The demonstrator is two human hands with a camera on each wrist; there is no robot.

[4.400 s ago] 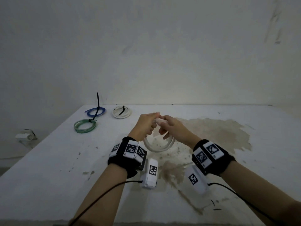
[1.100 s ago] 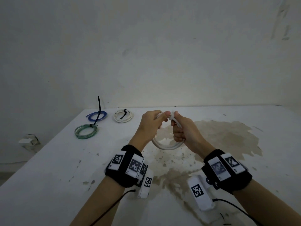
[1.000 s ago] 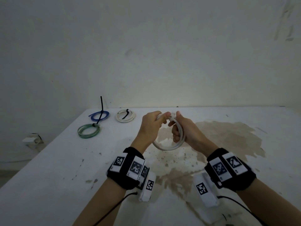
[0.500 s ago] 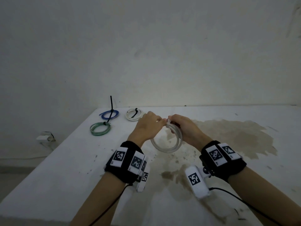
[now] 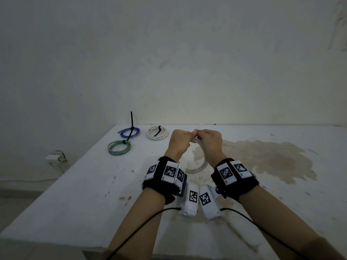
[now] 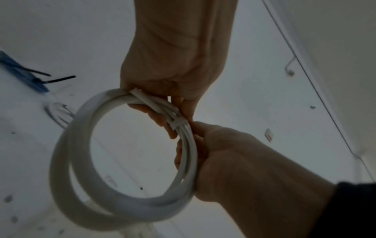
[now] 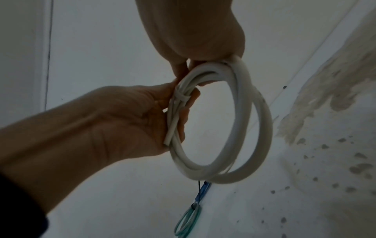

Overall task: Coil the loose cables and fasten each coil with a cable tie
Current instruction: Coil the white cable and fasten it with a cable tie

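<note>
White coil point(image 6: 126, 162) gripped between fingers point(image 6: 154, 116) of both hands, tie point(image 6: 177, 124) between.

White coil point(image 6: 124, 161) held upright above the table, several loops gathered at the top under a white tie point(image 6: 177, 124), one cut cable end point(image 7: 170, 134) poking free just beside the tie. On the far left of the table, three finished coils lying flat: blue coil point(image 5: 129, 132) at the back with a black tie tail point(image 5: 131, 119) standing straight up; cream coil point(image 5: 157, 133) just right of it, black tie point(image 5: 158, 129) across its top; green coil point(image 5: 119, 148) nearer, bound by a black tie point(image 5: 124, 141) at its far edge.
</note>
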